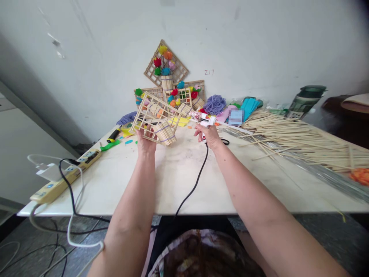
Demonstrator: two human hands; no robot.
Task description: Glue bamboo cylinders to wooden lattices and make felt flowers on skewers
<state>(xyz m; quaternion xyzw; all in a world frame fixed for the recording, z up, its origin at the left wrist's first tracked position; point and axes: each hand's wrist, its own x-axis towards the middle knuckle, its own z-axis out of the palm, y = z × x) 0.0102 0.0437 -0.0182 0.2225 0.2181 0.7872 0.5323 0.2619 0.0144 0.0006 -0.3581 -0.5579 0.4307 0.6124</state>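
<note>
My left hand (pixel 147 141) is closed on a wooden lattice frame (pixel 141 121), which it holds tilted above the table. A small bundle of sticks (pixel 165 133), bound with purple yarn, sits on the lattice's lower part. My right hand (pixel 210 134) grips a white glue gun (pixel 208 121), its nozzle end pointing left toward the lattice; a black cord hangs from the handle. Behind the hands, a diamond-shaped lattice (pixel 181 70) with colourful flowers and a stick vase leans on the wall, with more such lattices below it.
A power strip (pixel 52 187) with cables lies along the left edge, near a black and yellow cutter (pixel 113 135). Many thin sticks (pixel 302 134) spread over the right side. Purple yarn (pixel 215 104) and blue material (pixel 248 107) lie at the back.
</note>
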